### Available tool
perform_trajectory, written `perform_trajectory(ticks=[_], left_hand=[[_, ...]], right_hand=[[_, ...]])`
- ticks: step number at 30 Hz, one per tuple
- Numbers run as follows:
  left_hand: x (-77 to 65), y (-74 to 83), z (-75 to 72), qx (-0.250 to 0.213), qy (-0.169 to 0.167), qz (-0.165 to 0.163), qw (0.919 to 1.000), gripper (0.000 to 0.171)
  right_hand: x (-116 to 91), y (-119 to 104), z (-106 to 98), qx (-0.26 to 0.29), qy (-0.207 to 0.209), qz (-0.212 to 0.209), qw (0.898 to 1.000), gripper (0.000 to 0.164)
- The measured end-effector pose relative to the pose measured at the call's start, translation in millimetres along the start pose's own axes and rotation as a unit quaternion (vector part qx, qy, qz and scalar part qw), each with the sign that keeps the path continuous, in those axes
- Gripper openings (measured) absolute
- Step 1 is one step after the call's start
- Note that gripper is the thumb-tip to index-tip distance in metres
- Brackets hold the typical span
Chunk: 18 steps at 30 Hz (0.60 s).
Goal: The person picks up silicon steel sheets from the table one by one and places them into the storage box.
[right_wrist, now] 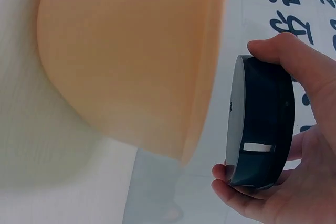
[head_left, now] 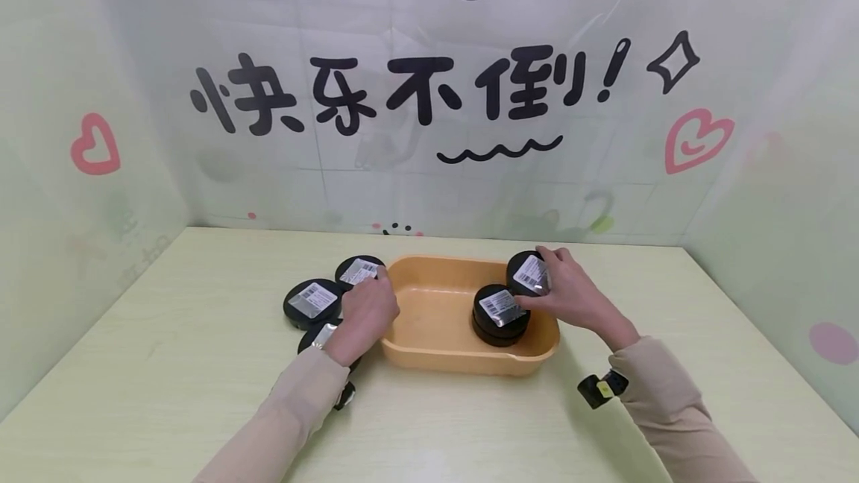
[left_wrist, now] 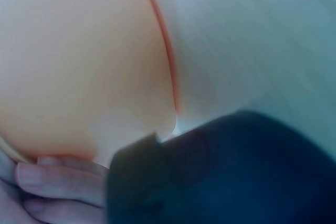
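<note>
My right hand (head_left: 573, 289) grips a round black tin (head_left: 525, 268) by its edge, over the back right of an orange plastic basin (head_left: 429, 364). In the right wrist view, the thumb and fingers span the rim of this tin (right_wrist: 265, 119), outside the basin wall (right_wrist: 126, 61). Inside the basin sits a stack of black tins (head_left: 498, 335) with a silver label on top. My left hand (head_left: 367, 311) holds the basin's left rim; the left wrist view has its curled fingers (left_wrist: 63, 182) at the rim, beside the basin wall (left_wrist: 84, 66).
Several more black tins lie left of the basin: one at the back (head_left: 349, 274), one farther left (head_left: 295, 310), and one partly hidden under my left forearm (head_left: 309, 338). The pale table (head_left: 443, 431) meets a printed wall sheet (head_left: 416, 192) behind and at both sides.
</note>
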State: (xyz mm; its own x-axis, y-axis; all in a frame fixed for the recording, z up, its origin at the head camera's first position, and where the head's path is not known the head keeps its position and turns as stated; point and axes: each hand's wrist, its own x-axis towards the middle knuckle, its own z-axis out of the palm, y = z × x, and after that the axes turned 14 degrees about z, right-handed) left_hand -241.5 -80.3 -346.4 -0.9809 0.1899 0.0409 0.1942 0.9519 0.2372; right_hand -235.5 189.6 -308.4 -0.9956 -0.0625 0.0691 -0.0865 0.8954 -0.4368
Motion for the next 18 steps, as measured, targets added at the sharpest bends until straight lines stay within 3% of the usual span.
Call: perform_trajectory(ticks=[18], left_hand=[[-1.2, 1.2, -1.0, -0.007, 0.000, -0.001, 1.0000, 0.060]], right_hand=[[-3.9, -18.7, 22.8, 0.000, -0.023, -0.050, 0.998, 0.085]])
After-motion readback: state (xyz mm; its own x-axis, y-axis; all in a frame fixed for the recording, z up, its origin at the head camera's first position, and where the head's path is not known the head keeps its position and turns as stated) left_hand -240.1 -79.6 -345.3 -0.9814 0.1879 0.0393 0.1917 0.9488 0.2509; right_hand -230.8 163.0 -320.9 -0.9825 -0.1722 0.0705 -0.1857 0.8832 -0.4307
